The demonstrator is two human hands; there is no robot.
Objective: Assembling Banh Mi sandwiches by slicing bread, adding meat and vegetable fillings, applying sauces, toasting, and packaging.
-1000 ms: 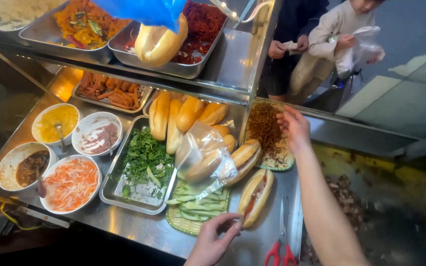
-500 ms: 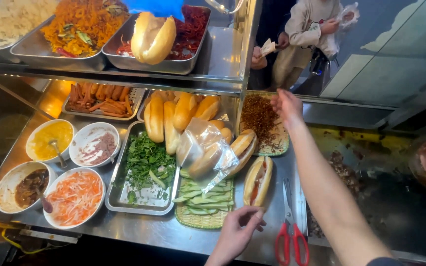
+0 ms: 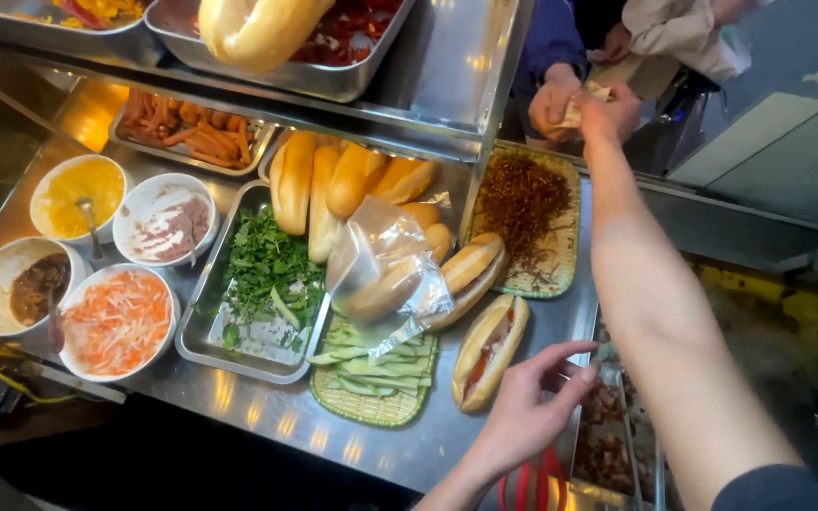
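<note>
Head view: the right hand (image 3: pixel 608 114) is being stretched past the steel counter (image 3: pixel 239 397) to another person's hand (image 3: pixel 553 104), fingers pinched on a small pale folded paper (image 3: pixel 587 95) being held between the two. The left hand (image 3: pixel 523 416) is being held open, gripping nothing, fingers spread just beside the filled split roll (image 3: pixel 490 348), which is lying near the cucumber basket (image 3: pixel 371 383).
</note>
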